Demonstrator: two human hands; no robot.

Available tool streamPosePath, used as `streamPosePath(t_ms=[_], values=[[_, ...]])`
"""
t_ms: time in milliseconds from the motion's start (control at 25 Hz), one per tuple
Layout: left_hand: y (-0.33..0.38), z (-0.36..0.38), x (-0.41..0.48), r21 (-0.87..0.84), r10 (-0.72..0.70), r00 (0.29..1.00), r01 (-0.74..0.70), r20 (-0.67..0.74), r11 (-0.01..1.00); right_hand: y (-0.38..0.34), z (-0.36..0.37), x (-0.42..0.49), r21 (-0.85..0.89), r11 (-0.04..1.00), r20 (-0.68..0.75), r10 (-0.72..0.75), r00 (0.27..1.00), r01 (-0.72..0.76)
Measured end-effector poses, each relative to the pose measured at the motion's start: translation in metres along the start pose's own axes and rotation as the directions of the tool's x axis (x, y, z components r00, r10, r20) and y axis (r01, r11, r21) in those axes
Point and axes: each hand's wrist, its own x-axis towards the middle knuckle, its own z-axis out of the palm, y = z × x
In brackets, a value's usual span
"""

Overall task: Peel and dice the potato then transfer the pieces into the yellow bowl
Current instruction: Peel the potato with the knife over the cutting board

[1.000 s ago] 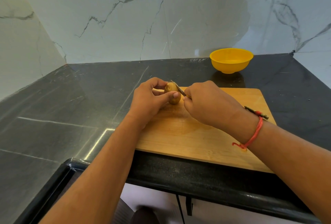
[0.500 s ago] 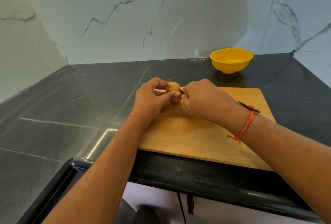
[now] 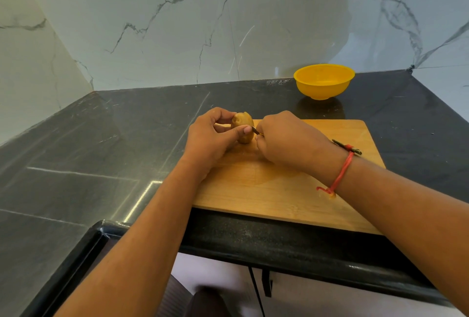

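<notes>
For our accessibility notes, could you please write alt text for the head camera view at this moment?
A person's left hand holds a small potato at a wooden cutting board while the right hand sets a small knife against it. A yellow bowl stands beyond the board on the black countertop.

Count: 1 potato (image 3: 243,127), 1 yellow bowl (image 3: 323,83), 1 wooden board (image 3: 279,195), 1 knife (image 3: 255,130). 2 hands in view, left hand (image 3: 210,139) and right hand (image 3: 286,139), 1 red thread (image 3: 340,174) on the right wrist. Plus 1 dark worktop (image 3: 101,151).
</notes>
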Motion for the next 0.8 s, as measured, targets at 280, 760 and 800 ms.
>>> streamPosePath(t_ms=[280, 760, 800], values=[[-0.001, 0.002, -0.001, -0.029, 0.013, 1.0, -0.013, 0.009, 0.999, 0.001, 0.002, 0.006, 0.022, 1.0, -0.017, 0.007, 1.0, -0.007], [0.002, 0.002, -0.005, -0.022, 0.017, 1.0, -0.017, 0.015, 1.0, 0.008, 0.004, -0.006, 0.054, 0.998, -0.002, 0.019, 1.0, -0.019], [0.001, 0.002, -0.005, -0.022, 0.016, 1.0, -0.016, 0.012, 1.0, 0.009, 0.004, -0.008, 0.05, 0.999, 0.01, 0.018, 1.0, -0.019]])
